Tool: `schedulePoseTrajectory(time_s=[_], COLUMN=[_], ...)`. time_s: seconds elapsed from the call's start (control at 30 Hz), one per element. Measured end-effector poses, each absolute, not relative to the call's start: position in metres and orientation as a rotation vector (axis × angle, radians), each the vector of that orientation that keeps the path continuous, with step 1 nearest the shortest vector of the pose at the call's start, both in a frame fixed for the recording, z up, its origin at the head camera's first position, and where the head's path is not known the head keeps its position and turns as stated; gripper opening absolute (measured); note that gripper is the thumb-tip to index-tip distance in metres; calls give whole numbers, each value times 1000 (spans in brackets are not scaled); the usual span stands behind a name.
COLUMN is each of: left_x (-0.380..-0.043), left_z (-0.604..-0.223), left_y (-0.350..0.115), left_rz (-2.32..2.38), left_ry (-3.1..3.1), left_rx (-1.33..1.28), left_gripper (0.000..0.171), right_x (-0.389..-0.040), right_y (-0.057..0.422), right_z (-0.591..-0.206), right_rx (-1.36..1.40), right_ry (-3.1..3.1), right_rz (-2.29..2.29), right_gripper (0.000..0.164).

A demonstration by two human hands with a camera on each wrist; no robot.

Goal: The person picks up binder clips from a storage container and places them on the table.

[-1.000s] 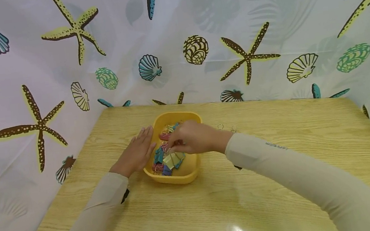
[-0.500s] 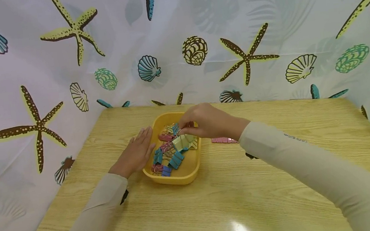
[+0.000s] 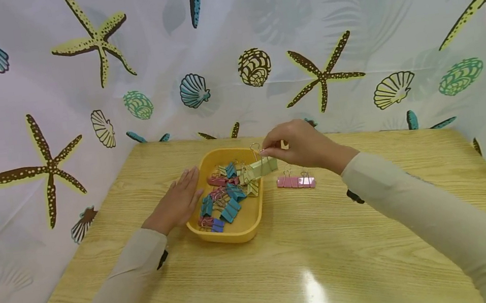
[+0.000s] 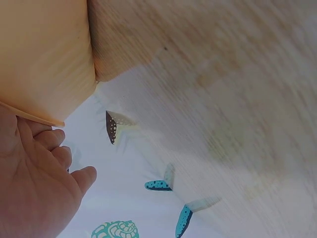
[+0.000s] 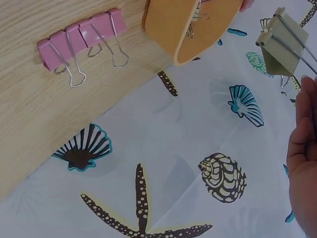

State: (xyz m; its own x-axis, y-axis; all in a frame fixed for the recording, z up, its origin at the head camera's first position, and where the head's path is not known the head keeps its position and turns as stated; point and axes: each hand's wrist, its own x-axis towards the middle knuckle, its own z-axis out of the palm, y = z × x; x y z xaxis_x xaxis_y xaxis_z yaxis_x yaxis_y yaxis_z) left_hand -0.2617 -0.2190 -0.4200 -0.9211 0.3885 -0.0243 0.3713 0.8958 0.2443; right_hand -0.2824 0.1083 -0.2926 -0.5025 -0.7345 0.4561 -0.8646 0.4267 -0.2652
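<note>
My right hand [image 3: 299,145] pinches a pale yellow binder clip [image 3: 264,166] by its wire handle, above the right rim of a yellow plastic bin [image 3: 240,237]. In the right wrist view, the yellow binder clip [image 5: 281,45] hangs off the fingertips. Fingers of my left hand [image 3: 175,204] lie extended against the bin's left rim; the left wrist view shows that hand [image 4: 37,173] touching the rim. Inside the bin are several binder clips: teal ones [image 3: 231,210], yellow ones [image 3: 252,189], pink ones [image 3: 216,181] and a blue one [image 3: 217,225].
Two pink binder clips, one left [image 3: 287,182] and one right [image 3: 306,182], lie end to end on the wooden table [image 3: 252,288], right of the bin. A white curtain [image 3: 218,32] printed with starfish and shells stands behind the table and along its sides.
My right hand has risen out of the bin and moved right with the yellow binder clip, uncovering the pink pair on the table. The left hand stays at the rim.
</note>
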Motion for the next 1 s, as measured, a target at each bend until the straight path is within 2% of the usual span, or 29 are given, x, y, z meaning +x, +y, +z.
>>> schedulePoseTrajectory(time_s=[1.0], left_x=[-260], left_z=[-420], left_y=[-220], left_rz=[367], left_ry=[2983], left_rx=[598], left_gripper=[61], right_x=[-288], right_y=[194], right_z=[-326], right_rx=[820], right_ry=[-2615], right_rz=[888], right_gripper=[17])
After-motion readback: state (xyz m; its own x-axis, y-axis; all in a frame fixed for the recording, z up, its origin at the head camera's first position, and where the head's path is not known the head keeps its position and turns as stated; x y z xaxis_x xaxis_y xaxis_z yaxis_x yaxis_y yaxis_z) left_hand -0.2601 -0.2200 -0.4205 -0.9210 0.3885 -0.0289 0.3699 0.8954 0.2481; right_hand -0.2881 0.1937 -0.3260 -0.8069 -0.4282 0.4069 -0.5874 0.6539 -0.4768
